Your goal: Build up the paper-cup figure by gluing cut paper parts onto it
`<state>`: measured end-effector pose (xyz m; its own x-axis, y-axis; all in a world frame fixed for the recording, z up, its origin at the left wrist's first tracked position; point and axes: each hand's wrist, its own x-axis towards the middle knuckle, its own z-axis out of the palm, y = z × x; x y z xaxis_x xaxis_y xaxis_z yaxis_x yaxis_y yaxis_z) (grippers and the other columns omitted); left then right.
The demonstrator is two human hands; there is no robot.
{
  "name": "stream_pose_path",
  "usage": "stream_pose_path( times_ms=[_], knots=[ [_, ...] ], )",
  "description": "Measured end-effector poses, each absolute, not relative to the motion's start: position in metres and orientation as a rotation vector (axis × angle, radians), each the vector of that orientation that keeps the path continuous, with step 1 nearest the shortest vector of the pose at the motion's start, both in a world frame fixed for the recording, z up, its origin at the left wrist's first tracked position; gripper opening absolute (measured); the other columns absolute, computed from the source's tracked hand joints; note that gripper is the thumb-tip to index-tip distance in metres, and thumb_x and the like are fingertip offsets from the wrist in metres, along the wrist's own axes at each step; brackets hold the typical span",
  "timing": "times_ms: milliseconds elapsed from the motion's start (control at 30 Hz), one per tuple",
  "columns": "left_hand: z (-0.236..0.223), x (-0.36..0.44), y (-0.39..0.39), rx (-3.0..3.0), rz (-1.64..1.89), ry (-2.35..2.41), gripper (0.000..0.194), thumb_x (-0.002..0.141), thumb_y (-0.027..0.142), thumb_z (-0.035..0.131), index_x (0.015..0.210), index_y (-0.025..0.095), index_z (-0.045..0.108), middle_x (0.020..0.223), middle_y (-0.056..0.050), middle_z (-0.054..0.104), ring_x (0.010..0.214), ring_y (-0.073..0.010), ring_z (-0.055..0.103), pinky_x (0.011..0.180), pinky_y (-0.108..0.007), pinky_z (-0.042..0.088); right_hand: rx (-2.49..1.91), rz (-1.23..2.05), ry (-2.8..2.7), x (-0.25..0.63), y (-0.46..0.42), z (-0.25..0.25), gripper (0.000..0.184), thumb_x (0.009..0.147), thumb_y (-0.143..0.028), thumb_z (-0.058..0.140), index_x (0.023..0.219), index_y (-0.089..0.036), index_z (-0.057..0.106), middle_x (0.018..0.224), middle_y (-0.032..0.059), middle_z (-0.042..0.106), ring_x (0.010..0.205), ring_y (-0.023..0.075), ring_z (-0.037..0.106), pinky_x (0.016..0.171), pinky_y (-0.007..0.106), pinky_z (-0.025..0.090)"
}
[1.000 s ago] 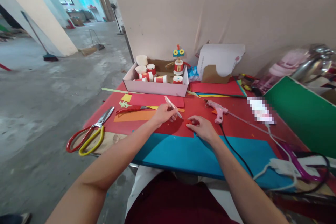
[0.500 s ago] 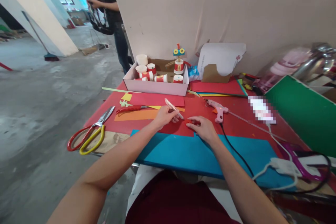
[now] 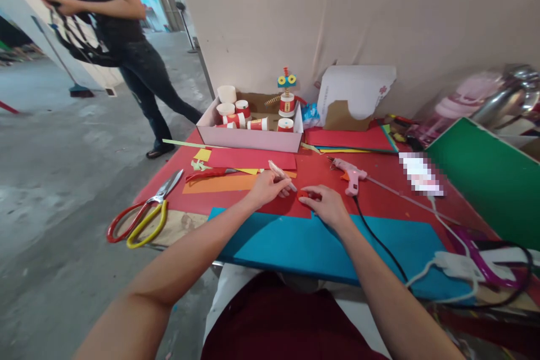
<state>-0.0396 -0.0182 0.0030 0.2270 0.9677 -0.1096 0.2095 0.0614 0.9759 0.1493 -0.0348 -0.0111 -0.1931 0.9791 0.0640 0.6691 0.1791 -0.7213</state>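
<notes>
My left hand (image 3: 266,187) is closed round a pale pink pen (image 3: 282,175), its tip down on a red paper sheet (image 3: 291,207). To its right, my right hand (image 3: 327,206) presses a small red-orange paper piece (image 3: 304,194) onto the same sheet with pinched fingers. The red sheet lies on a large blue sheet (image 3: 320,247) at the table's near edge.
Red-and-yellow scissors (image 3: 143,215) lie at the left corner. A pink glue gun (image 3: 350,173) with a black cord is right of my hands. A box of paper cups (image 3: 251,129) stands behind; a green board (image 3: 489,180) is at right. A person (image 3: 122,22) walks past on the left.
My hands have barely moved on the red sheet. A person with a bag has walked from behind the partition to the left foreground.
</notes>
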Motion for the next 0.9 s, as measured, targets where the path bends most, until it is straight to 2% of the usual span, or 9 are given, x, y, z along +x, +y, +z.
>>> stream_pose_path(
  times_ms=[300,533,900],
  knots=[
    [0.005,-0.043,-0.032,1.401,0.874,1.22,0.021,0.083,0.021,0.054,0.069,0.011,0.066,0.068,-0.005,0.07,0.057,-0.0117,0.065,0.059,-0.022,0.056,-1.547,0.751,-1.956,0.15,-0.034,-0.011,0.027,0.072,-0.036,0.068,0.094,-0.02,0.073,0.082,0.0048,0.068,0.07,0.0169,0.06,0.066,0.028,0.047],
    [-0.004,-0.04,-0.048,1.535,1.021,1.148,0.023,0.082,0.029,0.055,0.071,0.012,0.065,0.078,-0.005,0.068,0.061,-0.0118,0.064,0.06,-0.022,0.055,-1.537,0.742,-1.963,0.15,-0.033,-0.013,0.028,0.072,-0.036,0.067,0.094,-0.02,0.073,0.08,0.0047,0.067,0.067,0.0163,0.059,0.063,0.028,0.046],
    [-0.003,-0.037,-0.057,1.499,1.059,1.171,0.023,0.081,0.033,0.055,0.074,0.013,0.063,0.076,-0.006,0.067,0.063,-0.014,0.065,0.061,-0.025,0.056,-1.535,0.73,-1.965,0.15,-0.034,-0.014,0.027,0.073,-0.035,0.067,0.095,-0.02,0.073,0.082,0.0048,0.068,0.068,0.0163,0.06,0.064,0.027,0.047]
  ],
)
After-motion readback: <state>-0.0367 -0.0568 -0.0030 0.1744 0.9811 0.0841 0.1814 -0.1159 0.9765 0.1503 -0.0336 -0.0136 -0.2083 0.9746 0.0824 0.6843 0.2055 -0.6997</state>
